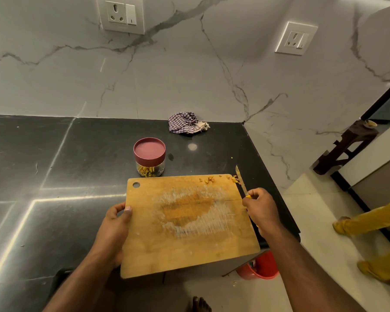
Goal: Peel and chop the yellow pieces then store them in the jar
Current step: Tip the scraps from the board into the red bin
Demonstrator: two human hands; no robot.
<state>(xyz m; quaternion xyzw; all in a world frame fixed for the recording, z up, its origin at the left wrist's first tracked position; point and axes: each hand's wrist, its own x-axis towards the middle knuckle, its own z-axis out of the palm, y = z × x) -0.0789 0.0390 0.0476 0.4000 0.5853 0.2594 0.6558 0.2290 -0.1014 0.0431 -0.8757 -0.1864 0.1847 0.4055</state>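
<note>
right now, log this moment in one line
left hand grips board | right hand holds knife | jar lidded

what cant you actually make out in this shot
- Knife handle, head view: only a yellow sliver shows; the right hand covers the rest.
- Jar: fill level, hidden under the wide red lid.
- Left hand fingers: under the cutting board.
- Red bucket: mostly behind board and forearm.
- Yellow bits at the board's far corner: too small to count.
</note>
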